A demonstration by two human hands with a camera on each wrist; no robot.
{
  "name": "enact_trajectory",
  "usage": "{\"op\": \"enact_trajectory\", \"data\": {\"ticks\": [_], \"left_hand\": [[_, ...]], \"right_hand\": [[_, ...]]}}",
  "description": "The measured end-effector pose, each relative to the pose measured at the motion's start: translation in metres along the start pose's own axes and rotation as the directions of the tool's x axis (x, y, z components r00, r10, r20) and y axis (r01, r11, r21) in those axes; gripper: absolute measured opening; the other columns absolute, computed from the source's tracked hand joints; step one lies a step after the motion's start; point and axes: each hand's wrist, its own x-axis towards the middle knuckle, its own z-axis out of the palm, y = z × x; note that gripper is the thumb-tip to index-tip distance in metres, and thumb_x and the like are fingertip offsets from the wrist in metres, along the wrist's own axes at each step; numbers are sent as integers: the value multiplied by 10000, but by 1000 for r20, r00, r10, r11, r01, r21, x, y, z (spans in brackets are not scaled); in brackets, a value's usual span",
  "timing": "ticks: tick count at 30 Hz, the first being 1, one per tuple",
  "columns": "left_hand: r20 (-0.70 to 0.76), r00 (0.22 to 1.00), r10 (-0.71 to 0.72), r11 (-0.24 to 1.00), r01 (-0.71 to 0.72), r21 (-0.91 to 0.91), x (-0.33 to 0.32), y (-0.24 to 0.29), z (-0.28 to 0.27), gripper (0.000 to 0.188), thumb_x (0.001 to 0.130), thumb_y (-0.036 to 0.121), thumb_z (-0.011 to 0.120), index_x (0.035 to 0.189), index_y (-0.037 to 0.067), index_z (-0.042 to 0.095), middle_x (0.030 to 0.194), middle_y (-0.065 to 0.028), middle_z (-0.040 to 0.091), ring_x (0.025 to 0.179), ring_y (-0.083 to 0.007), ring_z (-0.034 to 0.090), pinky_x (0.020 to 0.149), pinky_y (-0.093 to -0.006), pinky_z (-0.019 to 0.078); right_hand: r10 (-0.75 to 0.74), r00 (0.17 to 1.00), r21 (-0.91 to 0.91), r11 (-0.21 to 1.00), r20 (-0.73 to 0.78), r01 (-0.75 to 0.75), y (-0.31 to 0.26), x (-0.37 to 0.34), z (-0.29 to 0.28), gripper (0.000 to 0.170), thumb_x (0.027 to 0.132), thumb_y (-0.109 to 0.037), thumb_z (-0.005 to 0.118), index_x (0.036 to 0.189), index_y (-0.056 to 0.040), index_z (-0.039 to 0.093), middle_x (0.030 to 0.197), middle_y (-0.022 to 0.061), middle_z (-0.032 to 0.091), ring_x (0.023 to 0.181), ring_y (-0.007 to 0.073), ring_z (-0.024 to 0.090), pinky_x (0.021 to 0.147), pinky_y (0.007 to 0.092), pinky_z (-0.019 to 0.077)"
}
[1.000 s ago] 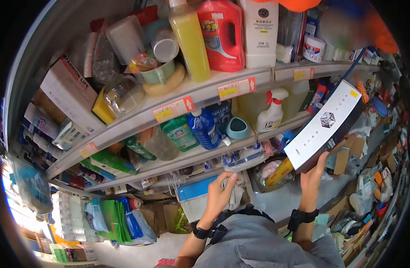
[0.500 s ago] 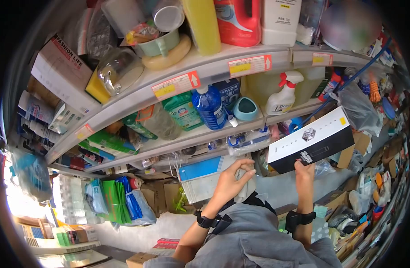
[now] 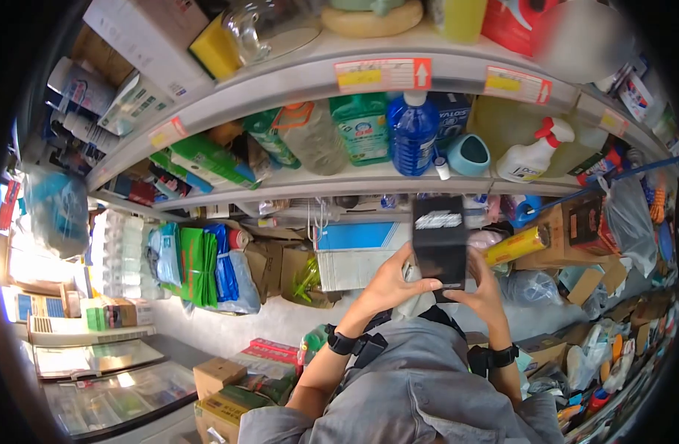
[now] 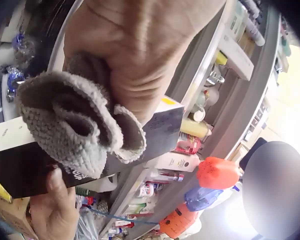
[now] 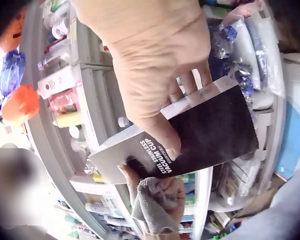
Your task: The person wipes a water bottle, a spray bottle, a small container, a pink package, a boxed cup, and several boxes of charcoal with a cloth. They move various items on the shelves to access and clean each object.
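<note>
- Shelf (image 3: pixel 302 74), pale, curved in view, above both hands.
- Blue bottle (image 3: pixel 412 140), clear plastic, full-looking; green bottle (image 3: pixel 360 133) and white spray bottle (image 3: pixel 528 159), red-topped, nearby.
- Box (image 3: pixel 439 244), between both hands: oblong, black and white, smooth, printed VACUUM CUP; contents hidden.
- Right hand (image 3: pixel 486 292): part-closed, gripping box, thumb on black face.
- Left hand (image 3: pixel 388 287): curled round cloth (image 3: pixel 416 294), thumb against box.
- Cloth: grey, nubbly, folded, beside box.

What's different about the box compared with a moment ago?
The box has moved in from the person's right, and the left hand now touches it too. The right hand still holds it, and the grey cloth is still in the left hand.
</note>
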Motion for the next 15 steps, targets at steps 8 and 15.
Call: {"op": "enact_trajectory", "data": {"ticks": [8,15], "left_hand": [[-11,993,-120,950,118,291,-32,-42,-23,746,706,338,815,1307,65,469,1145,-208,629,1017,-392,624,856,-415,512],[-35,988,-149,873,148,464,-42,-111,-21,763,698,254,788,1355,157,412,1186,-155,618,1001,-394,622,814,-449,526]], "right_hand": [[72,981,-399,917,180,6,24,9,22,897,643,-161,854,1414,-90,401,1365,150,504,1258,318,491,1052,391,397],[133,950,-474,881,281,17,13,6,48,912,671,-181,844,1439,-118,357,1349,153,507,1201,340,537,983,399,461]]}}
